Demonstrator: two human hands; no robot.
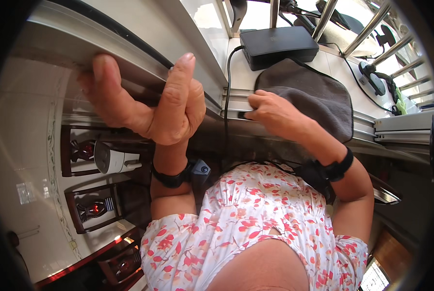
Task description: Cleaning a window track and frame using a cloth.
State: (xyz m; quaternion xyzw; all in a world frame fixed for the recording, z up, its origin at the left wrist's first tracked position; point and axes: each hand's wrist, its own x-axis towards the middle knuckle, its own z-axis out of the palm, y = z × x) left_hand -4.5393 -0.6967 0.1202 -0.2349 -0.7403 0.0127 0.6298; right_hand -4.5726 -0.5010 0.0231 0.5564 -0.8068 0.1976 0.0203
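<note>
My left hand point(148, 105) is raised beside the aluminium window frame point(129, 60), with some fingers extended and apart and nothing in it. Whether its fingertips touch the frame cannot be told. My right hand point(275, 112) is over the window track point(235, 105), at the left edge of a dark grey cloth point(311, 91) lying across the sill. Its fingers are bent; a small black thing point(241, 115) shows by the fingertips, and whether they grip it or the cloth is unclear. Both wrists wear black straps, the left one with a small camera-like device point(201, 169).
A black power adapter box point(282, 45) sits on the tiled sill behind the cloth, its black cable point(227, 91) hanging over the track. Metal window bars point(366, 29) stand beyond. At right on the sill lies a dark object with a cord point(373, 78). Wooden chairs point(71, 207) are at left.
</note>
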